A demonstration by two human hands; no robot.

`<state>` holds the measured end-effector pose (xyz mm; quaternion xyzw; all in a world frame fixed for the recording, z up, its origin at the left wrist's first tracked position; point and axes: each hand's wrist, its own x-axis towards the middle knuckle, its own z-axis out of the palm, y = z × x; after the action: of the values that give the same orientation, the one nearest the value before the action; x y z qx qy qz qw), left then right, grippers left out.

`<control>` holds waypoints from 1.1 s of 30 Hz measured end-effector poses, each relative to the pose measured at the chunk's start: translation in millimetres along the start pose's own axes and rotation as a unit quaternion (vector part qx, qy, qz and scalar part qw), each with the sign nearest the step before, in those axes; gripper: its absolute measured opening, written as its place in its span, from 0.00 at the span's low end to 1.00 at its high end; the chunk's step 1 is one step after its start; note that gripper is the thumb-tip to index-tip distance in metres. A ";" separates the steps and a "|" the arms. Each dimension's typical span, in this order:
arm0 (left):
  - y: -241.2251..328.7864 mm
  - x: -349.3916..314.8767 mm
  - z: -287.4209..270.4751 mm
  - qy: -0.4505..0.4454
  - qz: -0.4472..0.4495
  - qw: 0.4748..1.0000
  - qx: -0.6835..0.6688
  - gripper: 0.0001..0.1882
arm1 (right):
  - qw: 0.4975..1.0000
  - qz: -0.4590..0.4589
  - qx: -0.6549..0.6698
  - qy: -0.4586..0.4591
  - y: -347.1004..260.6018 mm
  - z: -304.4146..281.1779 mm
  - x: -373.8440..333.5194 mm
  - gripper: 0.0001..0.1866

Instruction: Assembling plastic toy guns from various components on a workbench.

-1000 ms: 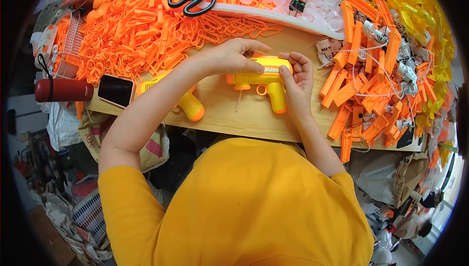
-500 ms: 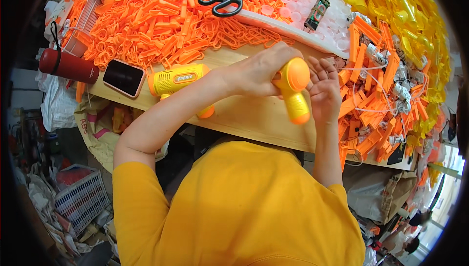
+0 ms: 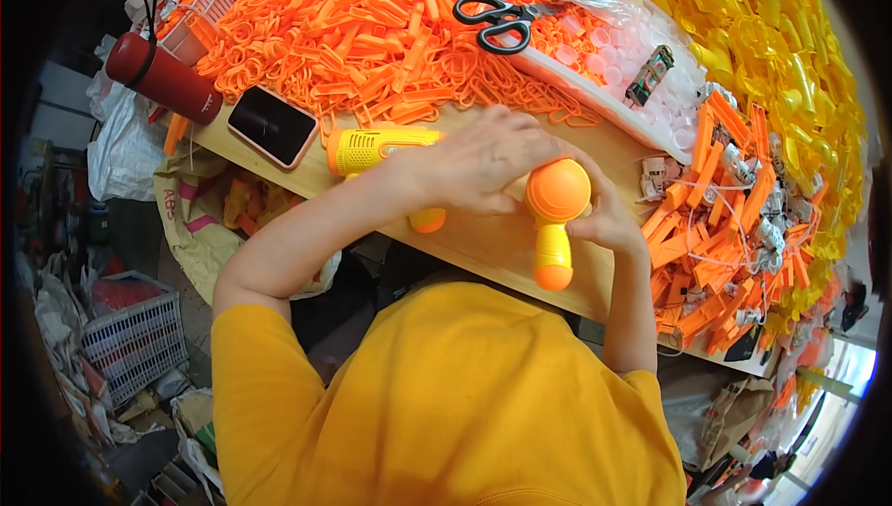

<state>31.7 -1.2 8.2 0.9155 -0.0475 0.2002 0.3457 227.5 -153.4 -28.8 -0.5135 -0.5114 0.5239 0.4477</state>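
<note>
A yellow toy gun (image 3: pixel 553 244) with an orange round end cap and an orange handle tip is held over the table, its handle pointing toward me. My right hand (image 3: pixel 609 215) grips it from the right, thumb beside the handle's top. From the left, my left hand (image 3: pixel 488 162) curves over the toy's far side, its fingertips partly hidden behind the cap. Under my left forearm lies a second yellow toy gun (image 3: pixel 358 148), partly covered by the arm.
Behind are a heap of orange plastic parts (image 3: pixel 362 32), black-handled scissors (image 3: pixel 503 23) and a white tray (image 3: pixel 595 92). Orange parts with wires (image 3: pixel 711 227) lie at right, yellow parts (image 3: pixel 790 69) beyond. A phone (image 3: pixel 273 127) and red bottle (image 3: pixel 165 78) are at left.
The toy gun has come nearer to me, its handle now straighter. My right hand, open beside it before, has closed on it. The view has shifted, moving the table things rightward.
</note>
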 end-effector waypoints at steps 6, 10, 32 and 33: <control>9.8 -40.3 -58.5 -0.244 -0.165 0.935 0.197 0.38 | 0.908 0.014 -0.418 0.009 -48.3 9.6 7.2 0.42; 1.2 -48.5 -50.1 -0.323 -0.225 0.890 0.231 0.30 | 0.863 0.033 -0.504 -0.019 -46.7 2.2 6.8 0.39; -11.2 -83.6 -66.2 0.054 0.030 0.989 0.136 0.34 | 0.759 -0.026 -0.483 0.436 -64.0 -145.2 231.7 0.22; -12.4 -89.0 -63.4 0.056 0.033 0.991 0.121 0.32 | 0.747 0.023 -0.502 0.436 -63.8 -146.7 236.8 0.24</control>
<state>-68.2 45.0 8.2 0.9360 -0.0340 0.2664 0.2276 353.0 98.0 23.1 -0.8482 -0.4377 -0.0792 0.2876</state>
